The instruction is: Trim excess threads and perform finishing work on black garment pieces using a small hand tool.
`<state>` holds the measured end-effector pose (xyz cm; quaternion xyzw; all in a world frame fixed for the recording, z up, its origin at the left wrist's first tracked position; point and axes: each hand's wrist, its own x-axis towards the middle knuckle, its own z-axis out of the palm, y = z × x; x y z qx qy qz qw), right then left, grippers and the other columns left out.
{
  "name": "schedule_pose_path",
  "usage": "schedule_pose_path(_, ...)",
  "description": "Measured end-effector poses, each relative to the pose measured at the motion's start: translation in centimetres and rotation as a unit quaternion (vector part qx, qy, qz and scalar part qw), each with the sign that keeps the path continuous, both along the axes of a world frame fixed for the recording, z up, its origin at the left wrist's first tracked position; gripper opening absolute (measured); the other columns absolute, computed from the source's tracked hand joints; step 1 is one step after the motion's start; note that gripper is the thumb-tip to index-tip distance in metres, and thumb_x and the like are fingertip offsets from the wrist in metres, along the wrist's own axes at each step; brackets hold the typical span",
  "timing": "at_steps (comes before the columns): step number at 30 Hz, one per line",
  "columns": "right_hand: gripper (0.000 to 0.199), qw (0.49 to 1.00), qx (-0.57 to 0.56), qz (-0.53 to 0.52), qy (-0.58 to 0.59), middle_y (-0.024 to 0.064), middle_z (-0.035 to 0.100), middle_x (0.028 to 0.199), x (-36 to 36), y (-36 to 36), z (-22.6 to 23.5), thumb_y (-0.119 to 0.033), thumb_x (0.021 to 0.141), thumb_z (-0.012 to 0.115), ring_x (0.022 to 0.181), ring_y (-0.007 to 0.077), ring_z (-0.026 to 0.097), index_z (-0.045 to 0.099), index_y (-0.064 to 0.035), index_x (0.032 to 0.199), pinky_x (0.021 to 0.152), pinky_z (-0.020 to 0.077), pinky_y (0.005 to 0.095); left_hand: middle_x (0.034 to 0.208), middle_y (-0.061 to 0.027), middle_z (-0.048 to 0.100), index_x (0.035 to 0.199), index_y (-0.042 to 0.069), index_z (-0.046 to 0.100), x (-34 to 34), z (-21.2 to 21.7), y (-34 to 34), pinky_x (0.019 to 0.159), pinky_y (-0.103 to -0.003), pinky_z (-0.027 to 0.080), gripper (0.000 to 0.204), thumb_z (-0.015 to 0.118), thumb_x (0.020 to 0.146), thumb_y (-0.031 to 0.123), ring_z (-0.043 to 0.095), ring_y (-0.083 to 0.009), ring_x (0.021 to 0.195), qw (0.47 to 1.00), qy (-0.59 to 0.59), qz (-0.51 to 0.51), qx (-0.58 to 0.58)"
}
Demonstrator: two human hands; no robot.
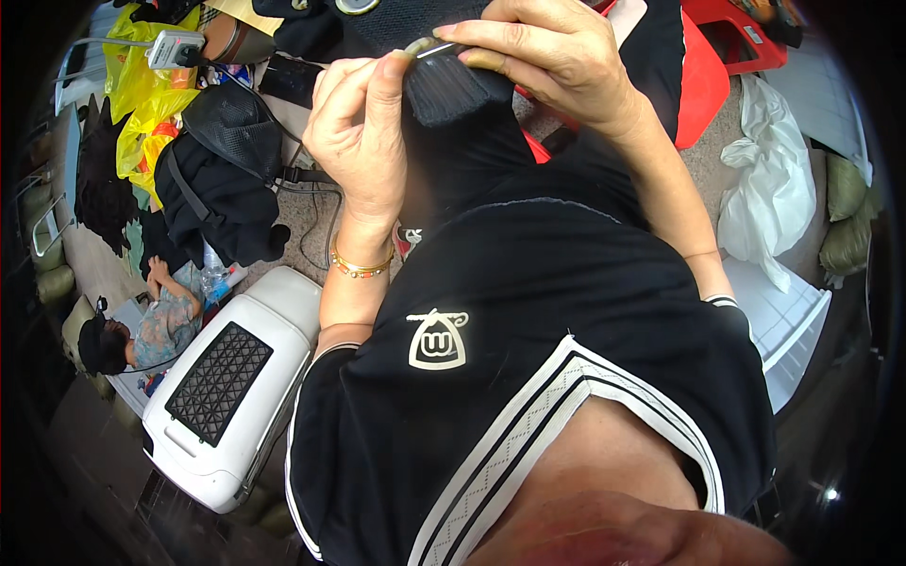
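Note:
Up in front of my chest, both hands hold a dark ribbed knit piece point(447, 92), its pale edge at the top. My left hand point(363, 127) is closed, thumb and fingers pinching the left side of that edge. From the other side my right hand point(557, 61) grips the top right of the knit, its fingers pressed together. A thin, shiny needle-like tool point(435, 51) lies across the edge between the fingertips of both hands. Which fingers bear its weight I cannot tell.
A white bin-like case with a black grille point(274, 311) stands at my left, near a seated person point(165, 321). Black bags point(222, 179), cords and a yellow plastic bag point(142, 94) lie beyond. To the right are a red stool point(703, 66) and a white plastic bag point(769, 179).

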<state>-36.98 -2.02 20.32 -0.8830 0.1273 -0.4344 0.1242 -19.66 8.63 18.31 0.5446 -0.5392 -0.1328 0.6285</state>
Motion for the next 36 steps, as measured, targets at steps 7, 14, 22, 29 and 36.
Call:
schedule_pose_path(7, 0.040, 0.924, 0.363, 0.113, -0.032, 0.0022, 0.058, 0.082, -1.4, 0.9, 0.3, -0.012, 0.075, 0.080, 0.068, 0.0099, 0.054, 0.067, -0.0034, 0.112, 0.061, 0.0446, 0.0247, 0.075, -0.0038, 0.062, 0.087, 0.005, 0.075, -0.5, 2.6, -0.6, 0.068, -0.028, 0.043, 0.006, 0.072, 0.081, 0.005, 0.055, -0.0157, 0.071, 0.998, -0.065, -0.027, -0.001)
schedule_pose_path(14, 0.023, 0.849, 0.469, 0.045, -0.240, 0.0088, 0.067, 0.101, -9.2, -1.0, 2.7, -0.002, 0.083, 0.063, 0.089, 0.0168, 0.066, 0.065, 0.0016, 0.106, 0.078, 0.0524, 0.0320, 0.125, -0.0147, 0.055, 0.130, 0.005, 0.055, 2.6, 4.8, -3.8, 0.095, -0.037, 0.042, 0.058, 0.078, 0.078, 0.019, 0.051, -0.0295, 0.117, 0.951, -0.280, 0.118, -0.052)
schedule_pose_path(22, 0.045, 0.639, 0.433, 0.282, -0.569, 0.0151, 0.062, 0.126, -24.6, -2.8, 8.1, -0.029, 0.089, 0.067, 0.120, 0.0319, 0.056, 0.060, 0.0000, 0.123, 0.108, 0.0377, 0.0497, 0.148, -0.0189, 0.037, 0.146, 0.006, 0.037, 7.6, 3.1, -7.8, 0.114, -0.038, 0.028, 0.082, 0.061, 0.068, 0.000, 0.034, -0.0325, 0.139, 0.953, -0.269, 0.057, 0.125)
schedule_pose_path(29, 0.022, 0.656, 0.395, 0.002, -0.644, 0.0103, 0.068, 0.110, -25.7, -4.8, 1.9, -0.013, 0.094, 0.061, 0.088, 0.0160, 0.066, 0.063, -0.0012, 0.113, 0.078, 0.0541, 0.0291, 0.101, -0.0122, 0.066, 0.111, 0.002, 0.062, 7.3, 3.3, -11.6, 0.086, -0.032, 0.049, 0.024, 0.062, 0.090, 0.013, 0.064, -0.0235, 0.094, 0.933, -0.283, 0.009, 0.220)
schedule_pose_path(36, 0.009, 0.681, 0.526, -0.068, -0.506, -0.0085, 0.056, 0.077, -19.9, -4.9, -3.2, -0.016, 0.090, 0.069, 0.049, -0.0031, 0.036, 0.063, -0.0117, 0.095, 0.042, 0.0244, 0.0161, 0.137, -0.0199, 0.045, 0.142, 0.004, 0.036, 6.2, 5.7, -11.6, 0.105, -0.035, 0.036, 0.071, 0.072, 0.085, 0.028, 0.043, -0.0253, 0.129, 0.907, -0.191, -0.073, 0.369)
